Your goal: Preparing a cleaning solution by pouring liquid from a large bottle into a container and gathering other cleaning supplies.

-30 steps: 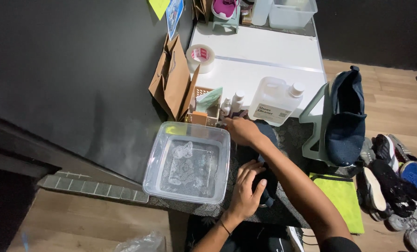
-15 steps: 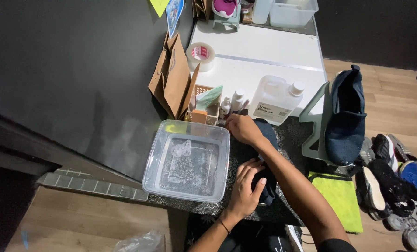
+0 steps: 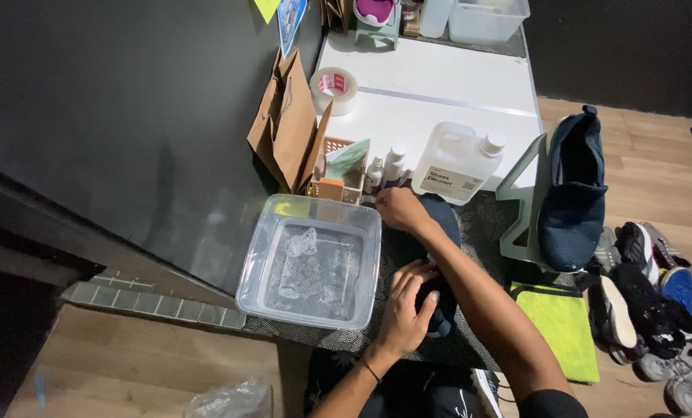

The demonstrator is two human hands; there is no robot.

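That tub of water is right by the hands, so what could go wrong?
The clear tub of soapy water sits close to the left hand, so a bump could slosh it onto the table's speckled mat. The right hand works on the dark shoe near the small bottles and white jug; an elbow swing might topple them.

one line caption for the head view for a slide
Both hands, left hand and right hand, hold a dark shoe beside a clear tub.
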